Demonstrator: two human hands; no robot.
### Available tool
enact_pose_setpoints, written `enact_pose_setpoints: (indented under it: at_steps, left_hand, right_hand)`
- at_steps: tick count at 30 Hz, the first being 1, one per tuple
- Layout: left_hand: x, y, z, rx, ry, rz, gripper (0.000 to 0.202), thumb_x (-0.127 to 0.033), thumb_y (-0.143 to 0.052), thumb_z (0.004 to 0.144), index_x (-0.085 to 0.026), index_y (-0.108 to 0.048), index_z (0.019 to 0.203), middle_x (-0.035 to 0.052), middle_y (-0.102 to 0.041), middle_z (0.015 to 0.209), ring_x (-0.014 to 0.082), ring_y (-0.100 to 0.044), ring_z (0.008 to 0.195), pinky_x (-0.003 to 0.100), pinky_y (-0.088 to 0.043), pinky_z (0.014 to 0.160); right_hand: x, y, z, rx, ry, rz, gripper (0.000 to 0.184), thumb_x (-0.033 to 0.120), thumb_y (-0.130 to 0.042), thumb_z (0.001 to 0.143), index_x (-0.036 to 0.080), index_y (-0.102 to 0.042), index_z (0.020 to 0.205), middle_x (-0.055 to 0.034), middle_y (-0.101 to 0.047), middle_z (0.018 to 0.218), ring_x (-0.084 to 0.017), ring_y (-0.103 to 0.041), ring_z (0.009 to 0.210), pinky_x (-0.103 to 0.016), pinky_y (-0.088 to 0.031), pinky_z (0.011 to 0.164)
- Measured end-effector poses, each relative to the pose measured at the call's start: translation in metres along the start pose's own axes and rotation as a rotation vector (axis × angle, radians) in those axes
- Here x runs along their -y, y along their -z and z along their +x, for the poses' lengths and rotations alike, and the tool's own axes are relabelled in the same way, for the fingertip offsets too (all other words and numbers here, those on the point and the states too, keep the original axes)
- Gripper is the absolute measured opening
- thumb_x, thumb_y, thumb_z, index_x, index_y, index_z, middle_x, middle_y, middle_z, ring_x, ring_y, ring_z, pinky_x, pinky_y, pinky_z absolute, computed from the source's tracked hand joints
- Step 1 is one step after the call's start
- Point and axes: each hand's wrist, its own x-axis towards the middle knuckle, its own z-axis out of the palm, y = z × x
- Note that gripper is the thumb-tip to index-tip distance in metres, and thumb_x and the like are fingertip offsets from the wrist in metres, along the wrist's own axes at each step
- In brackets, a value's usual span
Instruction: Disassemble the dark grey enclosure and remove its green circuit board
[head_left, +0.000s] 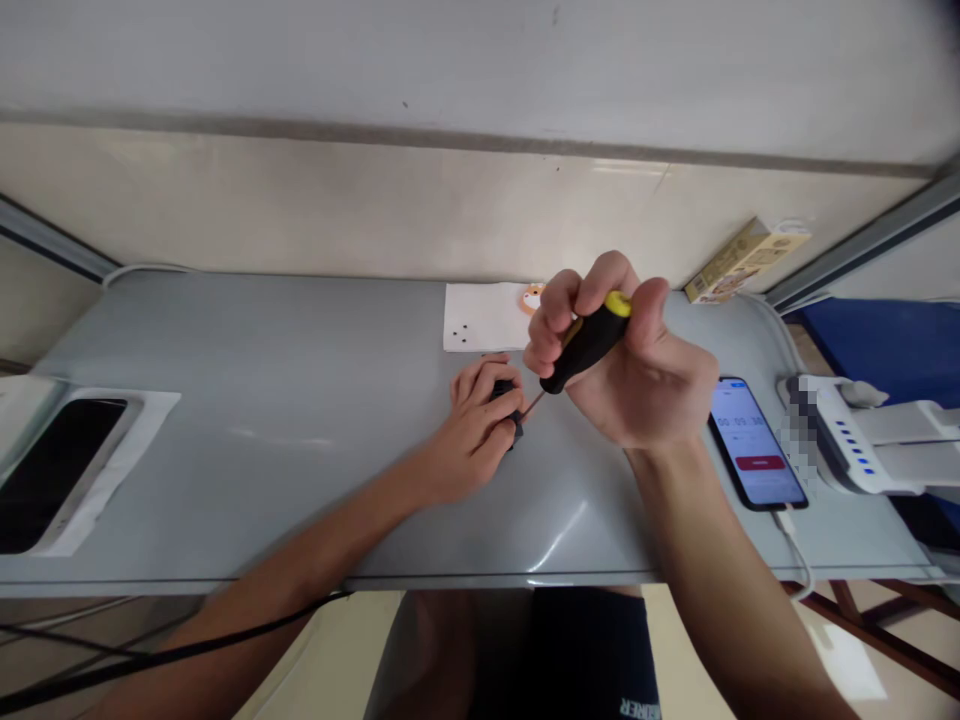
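Note:
My right hand point(637, 365) is wrapped round the black and yellow handle of a screwdriver point(589, 342), held tilted with its thin shaft pointing down and left. The tip meets a small black object point(508, 392) on the grey table point(300, 420). My left hand point(476, 425) covers that object, fingers curled over it and pinning it to the table. Most of the black object is hidden under the fingers.
A white paper sheet point(484, 315) with tiny dark screws and an orange round item point(531, 296) lies behind the hands. A phone point(756, 442) with a lit screen and cable lies at right, beside a white device point(862, 445). A cardboard box point(742, 260) leans by the wall. Far left sits a dark phone point(52, 465).

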Motion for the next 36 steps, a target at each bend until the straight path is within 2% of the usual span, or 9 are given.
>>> enact_pose_setpoints:
  at_steps: [4,10,12,14,16,18,23,29,36]
  left_hand:
    - [0.001,-0.001,0.0,0.008,-0.013,-0.008,0.025,-0.007,-0.035,0.093,-0.022,-0.054,0.092,0.0083,-0.051,0.128,0.0313,-0.034,0.144,0.059,-0.034,0.113]
    - [0.002,-0.003,0.0,-0.007,-0.024,0.011,0.025,-0.007,-0.036,0.092,-0.022,-0.055,0.095,0.0079,-0.051,0.132,0.03,-0.032,0.145,0.058,-0.03,0.117]
    - [0.003,-0.003,0.0,-0.014,-0.026,0.025,0.025,-0.007,-0.037,0.091,-0.022,-0.056,0.095,0.0081,-0.051,0.132,0.0305,-0.032,0.145,0.058,-0.03,0.117]
    - [0.003,-0.003,0.0,-0.021,-0.035,0.032,0.024,-0.008,-0.038,0.091,-0.022,-0.057,0.095,0.0084,-0.052,0.131,0.0305,-0.033,0.144,0.057,-0.031,0.117]
    - [0.004,-0.003,0.0,-0.023,-0.041,0.037,0.023,-0.008,-0.038,0.09,-0.022,-0.056,0.094,0.0087,-0.052,0.131,0.0304,-0.033,0.144,0.056,-0.032,0.116]
    - [0.004,-0.002,-0.001,-0.012,-0.038,0.043,0.023,-0.009,-0.038,0.09,-0.022,-0.056,0.095,0.0088,-0.051,0.131,0.0304,-0.033,0.144,0.056,-0.032,0.116]
    - [0.005,0.001,0.0,0.021,-0.034,0.023,0.021,-0.01,-0.039,0.088,-0.022,-0.055,0.095,0.009,-0.052,0.129,0.0311,-0.034,0.143,0.056,-0.033,0.115]
    - [0.006,0.001,0.001,0.002,-0.055,0.011,0.017,-0.013,-0.042,0.087,-0.022,-0.054,0.093,0.0101,-0.051,0.132,0.0334,-0.033,0.143,0.059,-0.033,0.115]
    - [0.003,0.001,0.001,-0.001,-0.037,0.028,0.021,-0.013,-0.041,0.086,-0.022,-0.058,0.095,0.0096,-0.052,0.129,0.0325,-0.036,0.141,0.057,-0.035,0.114]
  right_hand:
    - [0.001,0.001,0.001,-0.002,-0.042,-0.039,0.031,0.054,-0.055,0.098,0.028,-0.059,0.081,0.0001,-0.049,0.07,-0.015,-0.039,0.055,-0.033,-0.044,0.05]
    - [0.0,-0.002,-0.002,-0.073,-0.051,0.045,0.035,0.064,-0.048,0.097,0.031,-0.054,0.087,0.004,-0.039,0.058,-0.015,-0.028,0.047,-0.031,-0.035,0.042]
    - [0.001,0.0,-0.001,-0.077,-0.071,0.022,0.033,0.059,-0.052,0.097,0.03,-0.052,0.083,0.0037,-0.039,0.059,-0.015,-0.032,0.048,-0.031,-0.037,0.043]
    - [0.001,0.002,0.001,-0.089,-0.057,0.01,0.031,0.055,-0.057,0.097,0.028,-0.051,0.082,0.0021,-0.046,0.066,-0.015,-0.043,0.054,-0.032,-0.043,0.048]
    - [0.001,0.004,0.003,-0.104,-0.012,0.011,0.032,0.055,-0.062,0.094,0.027,-0.051,0.083,-0.0002,-0.053,0.076,-0.017,-0.054,0.065,-0.033,-0.05,0.053]
    - [0.001,0.006,0.004,-0.097,-0.007,-0.005,0.035,0.058,-0.066,0.091,0.027,-0.053,0.084,-0.0014,-0.056,0.082,-0.018,-0.057,0.071,-0.033,-0.052,0.055]
    - [0.0,0.005,0.001,-0.044,-0.096,0.004,0.03,0.058,-0.059,0.096,0.03,-0.055,0.086,0.0027,-0.047,0.068,-0.015,-0.046,0.056,-0.029,-0.043,0.047]
    - [-0.003,0.004,0.002,-0.058,-0.063,0.083,0.034,0.061,-0.051,0.098,0.03,-0.055,0.087,0.0039,-0.038,0.062,-0.014,-0.033,0.049,-0.03,-0.037,0.046]
    - [0.002,0.011,0.002,0.046,-0.064,0.063,0.038,0.056,-0.052,0.1,0.026,-0.051,0.078,0.0009,-0.044,0.069,-0.015,-0.046,0.06,-0.032,-0.046,0.055]
